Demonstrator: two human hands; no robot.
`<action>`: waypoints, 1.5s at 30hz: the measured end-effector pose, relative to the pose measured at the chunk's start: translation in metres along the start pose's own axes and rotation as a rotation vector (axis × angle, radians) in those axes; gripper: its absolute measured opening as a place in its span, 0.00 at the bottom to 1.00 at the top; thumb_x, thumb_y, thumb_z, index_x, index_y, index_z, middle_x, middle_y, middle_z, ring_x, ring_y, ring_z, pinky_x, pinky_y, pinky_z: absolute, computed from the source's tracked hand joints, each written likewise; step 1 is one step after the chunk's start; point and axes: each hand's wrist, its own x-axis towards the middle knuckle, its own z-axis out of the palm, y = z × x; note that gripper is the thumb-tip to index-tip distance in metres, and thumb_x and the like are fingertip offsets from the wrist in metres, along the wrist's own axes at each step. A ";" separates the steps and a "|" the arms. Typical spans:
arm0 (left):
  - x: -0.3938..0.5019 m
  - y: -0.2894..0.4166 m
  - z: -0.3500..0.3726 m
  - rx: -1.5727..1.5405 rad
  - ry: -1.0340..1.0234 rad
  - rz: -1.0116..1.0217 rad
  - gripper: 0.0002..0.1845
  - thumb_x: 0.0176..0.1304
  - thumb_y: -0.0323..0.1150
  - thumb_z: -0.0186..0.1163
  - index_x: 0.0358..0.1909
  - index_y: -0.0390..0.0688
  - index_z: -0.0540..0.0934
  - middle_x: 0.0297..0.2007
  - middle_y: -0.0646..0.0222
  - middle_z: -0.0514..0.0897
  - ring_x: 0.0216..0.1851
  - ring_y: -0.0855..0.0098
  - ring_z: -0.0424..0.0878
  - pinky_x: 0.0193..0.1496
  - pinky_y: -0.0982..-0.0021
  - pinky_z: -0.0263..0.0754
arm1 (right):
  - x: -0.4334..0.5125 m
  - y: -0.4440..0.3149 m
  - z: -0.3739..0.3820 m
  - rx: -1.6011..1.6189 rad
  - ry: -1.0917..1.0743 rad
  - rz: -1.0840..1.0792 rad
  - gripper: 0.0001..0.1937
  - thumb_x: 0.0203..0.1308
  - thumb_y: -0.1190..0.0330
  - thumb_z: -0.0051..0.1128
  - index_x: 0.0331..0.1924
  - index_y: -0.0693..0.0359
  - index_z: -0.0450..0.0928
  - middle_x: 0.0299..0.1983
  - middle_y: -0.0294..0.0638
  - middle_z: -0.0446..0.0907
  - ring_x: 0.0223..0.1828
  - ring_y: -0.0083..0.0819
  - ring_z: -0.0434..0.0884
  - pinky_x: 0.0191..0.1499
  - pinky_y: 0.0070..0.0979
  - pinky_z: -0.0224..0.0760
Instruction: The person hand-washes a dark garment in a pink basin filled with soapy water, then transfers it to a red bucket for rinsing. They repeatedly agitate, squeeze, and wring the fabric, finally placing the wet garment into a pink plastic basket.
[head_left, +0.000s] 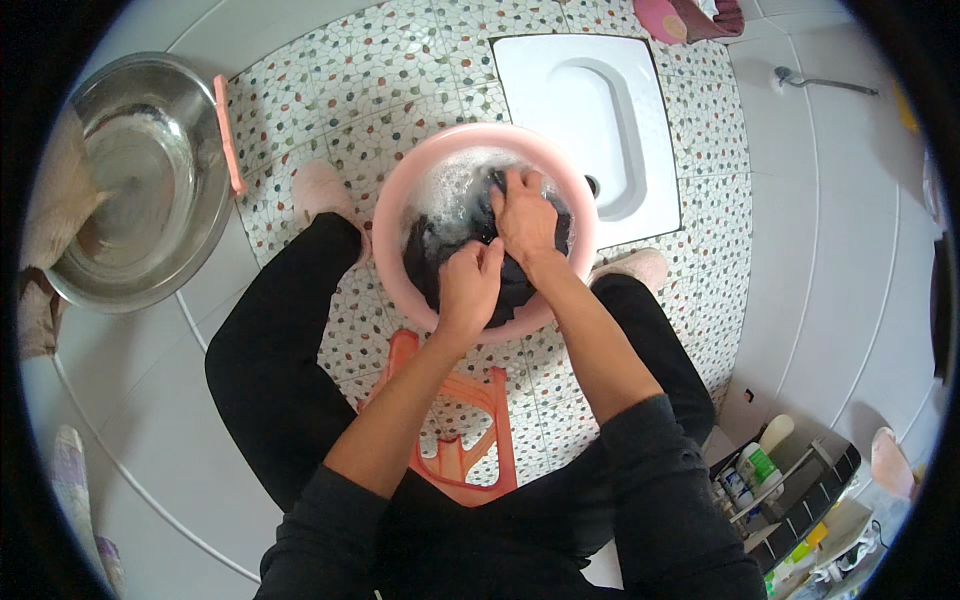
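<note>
A round pink plastic basin (385, 232) stands on the floor between my feet. Wet dark fabric (427, 266) fills much of it, lying in water with white suds (450, 184) at the far side. My left hand (471, 289) is closed on a part of the fabric near the basin's front, thumb against curled fingers. Farther in and to the right, my right hand (526, 217) presses into the fabric and grips a bunched piece. Its fingertips are partly hidden by cloth and suds.
A white squat toilet pan (532, 90) is set in the pebble-patterned floor beyond the basin, to the right. A stainless steel basin (135, 187) is at upper left. An orange-pink plastic frame (507, 427) shows between my legs. A rack (814, 502) with several bottles (761, 466) is lower right.
</note>
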 end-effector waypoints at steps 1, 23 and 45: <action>-0.002 0.003 -0.001 -0.348 -0.227 -0.313 0.32 0.71 0.60 0.56 0.45 0.34 0.79 0.47 0.56 0.81 0.55 0.58 0.79 0.56 0.58 0.76 | -0.007 -0.003 -0.006 0.083 0.053 -0.038 0.12 0.69 0.66 0.56 0.50 0.63 0.73 0.50 0.62 0.74 0.40 0.63 0.81 0.43 0.53 0.77; 0.063 -0.050 0.040 -1.212 -0.258 -0.391 0.20 0.75 0.50 0.52 0.59 0.49 0.78 0.55 0.69 0.82 0.57 0.67 0.79 0.60 0.54 0.76 | -0.025 -0.001 0.030 0.127 -0.043 0.079 0.12 0.67 0.66 0.50 0.47 0.64 0.78 0.41 0.58 0.83 0.37 0.63 0.83 0.47 0.55 0.75; 0.094 -0.096 0.037 -1.182 -0.053 -0.471 0.17 0.79 0.42 0.47 0.60 0.47 0.74 0.56 0.60 0.80 0.58 0.58 0.78 0.59 0.48 0.78 | -0.034 -0.005 0.035 0.027 -0.015 0.089 0.11 0.68 0.65 0.53 0.45 0.63 0.81 0.37 0.54 0.86 0.31 0.56 0.85 0.37 0.49 0.80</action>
